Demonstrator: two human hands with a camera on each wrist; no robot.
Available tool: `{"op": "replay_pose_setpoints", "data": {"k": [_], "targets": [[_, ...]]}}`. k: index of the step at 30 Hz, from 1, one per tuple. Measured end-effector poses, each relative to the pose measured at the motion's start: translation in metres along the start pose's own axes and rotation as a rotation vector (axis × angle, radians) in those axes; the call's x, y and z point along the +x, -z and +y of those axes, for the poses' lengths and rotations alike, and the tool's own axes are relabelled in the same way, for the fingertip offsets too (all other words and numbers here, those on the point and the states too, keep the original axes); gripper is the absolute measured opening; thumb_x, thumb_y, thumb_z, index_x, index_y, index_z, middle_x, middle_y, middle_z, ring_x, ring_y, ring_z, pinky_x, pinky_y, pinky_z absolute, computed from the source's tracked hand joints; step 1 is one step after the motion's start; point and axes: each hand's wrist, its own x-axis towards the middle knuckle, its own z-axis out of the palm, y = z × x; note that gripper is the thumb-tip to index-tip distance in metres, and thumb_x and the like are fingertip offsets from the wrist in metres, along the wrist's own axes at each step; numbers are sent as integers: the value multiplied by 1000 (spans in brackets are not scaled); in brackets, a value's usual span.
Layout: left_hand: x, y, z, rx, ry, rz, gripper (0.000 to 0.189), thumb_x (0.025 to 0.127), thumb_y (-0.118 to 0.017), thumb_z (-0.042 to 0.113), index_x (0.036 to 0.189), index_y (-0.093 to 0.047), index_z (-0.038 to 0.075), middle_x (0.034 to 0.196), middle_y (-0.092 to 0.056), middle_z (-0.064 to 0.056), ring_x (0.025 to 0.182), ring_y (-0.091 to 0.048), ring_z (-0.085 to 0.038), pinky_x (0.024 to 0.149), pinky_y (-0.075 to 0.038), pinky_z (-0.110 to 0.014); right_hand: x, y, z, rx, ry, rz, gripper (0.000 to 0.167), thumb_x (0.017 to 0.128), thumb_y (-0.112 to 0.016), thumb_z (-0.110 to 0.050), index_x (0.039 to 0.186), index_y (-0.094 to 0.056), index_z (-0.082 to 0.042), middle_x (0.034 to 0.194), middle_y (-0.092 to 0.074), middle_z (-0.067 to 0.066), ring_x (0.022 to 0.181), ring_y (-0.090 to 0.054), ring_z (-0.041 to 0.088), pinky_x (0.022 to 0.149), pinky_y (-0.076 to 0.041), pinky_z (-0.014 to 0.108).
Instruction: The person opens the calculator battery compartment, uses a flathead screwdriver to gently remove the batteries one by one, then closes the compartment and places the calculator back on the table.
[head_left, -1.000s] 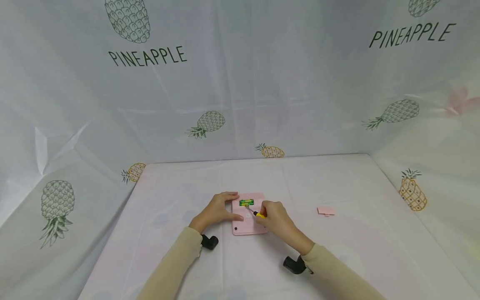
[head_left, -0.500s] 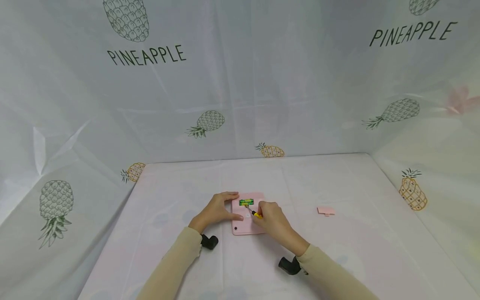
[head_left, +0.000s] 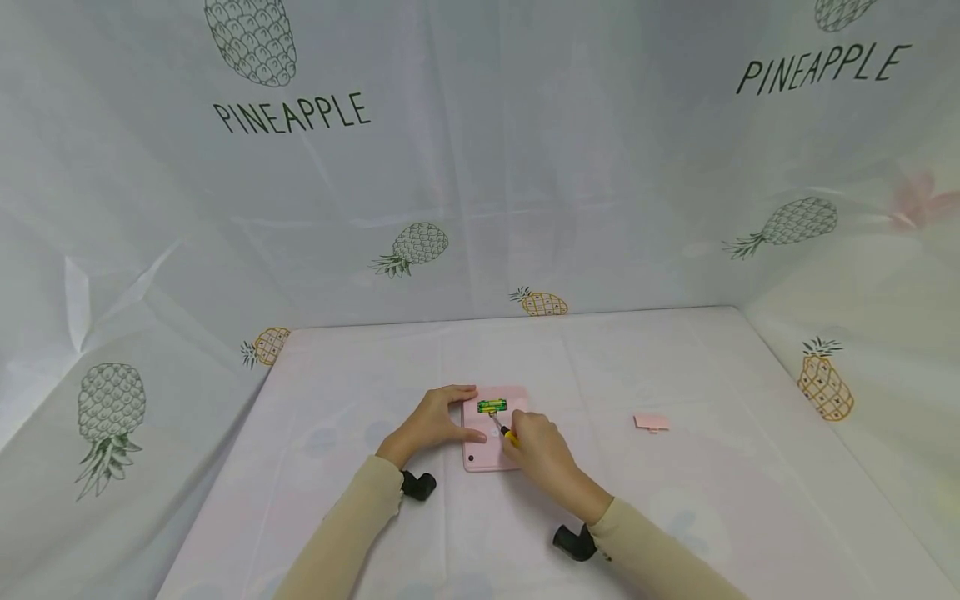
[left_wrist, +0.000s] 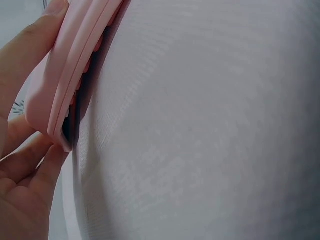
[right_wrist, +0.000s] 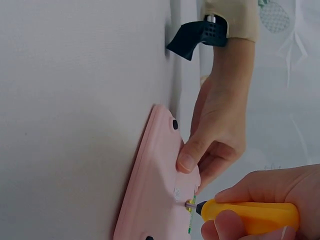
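A pink calculator [head_left: 487,458] lies face down on the table, its keys peeking out underneath in the left wrist view. Green batteries [head_left: 492,406] fill the open compartment in its back. My left hand [head_left: 429,422] grips the calculator's left side, the thumb [right_wrist: 188,159] on the back and the other fingers around the far end. In my right hand [head_left: 546,457] is a screwdriver with a yellow handle [right_wrist: 257,216], held tilted. Its metal tip meets the near edge of the battery compartment, at a small brass-coloured part [right_wrist: 189,204].
A pink battery cover [head_left: 651,422] lies to the right of the calculator on the pale tablecloth [head_left: 360,375]. Black camera mounts [head_left: 575,543] stick out from both wrists, low over the table. A pineapple-print curtain [head_left: 480,167] hangs behind and at both sides.
My right hand has shifted a little left and toward me, swinging the screwdriver's handle with it, while the tip stays by the compartment. The left hand and calculator hold still.
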Motion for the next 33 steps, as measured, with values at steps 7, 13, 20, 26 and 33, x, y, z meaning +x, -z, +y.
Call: {"op": "replay_pose_setpoints", "data": {"k": [7, 13, 20, 26, 33], "targets": [[-1, 1, 0, 4, -7, 4, 89, 65, -92, 45, 137, -60, 6, 146, -53, -4, 140, -41, -28, 115, -34, -44, -2, -9, 0, -71, 48, 43, 15, 87, -72, -1, 81, -58, 1, 65, -46, 1, 53, -44, 10, 44, -37, 18], [-3, 1, 1, 7, -29, 5, 87, 67, -92, 44, 137, -59, 4, 146, -53, -5, 140, -41, -28, 115, -34, -43, -3, -11, 0, -78, 69, 66, 17, 86, -73, 0, 80, -57, 1, 65, -47, 1, 53, -45, 10, 43, -37, 17], [-2, 1, 0, 8, -40, 5, 88, 67, -92, 44, 138, -59, 3, 146, -53, -6, 140, -41, -27, 115, -33, -43, -4, -10, 1, -49, 88, 80, 21, 86, -73, 2, 77, -54, -1, 64, -45, -1, 52, -43, 9, 43, -36, 17], [-3, 1, 0, 13, -31, 0, 88, 67, -92, 44, 138, -59, 4, 147, -52, -5, 140, -41, -27, 115, -33, -42, -5, -9, 2, 18, 72, 65, 23, 86, -72, 3, 75, -52, -2, 62, -46, -1, 53, -43, 8, 43, -35, 16], [-3, 2, 1, 13, -27, -1, 89, 67, -91, 45, 139, -58, 4, 147, -52, -4, 140, -40, -27, 115, -33, -43, -4, -6, 6, 109, 11, 30, 21, 88, -72, 1, 77, -54, -2, 65, -50, 0, 57, -46, 11, 47, -39, 18]]}}
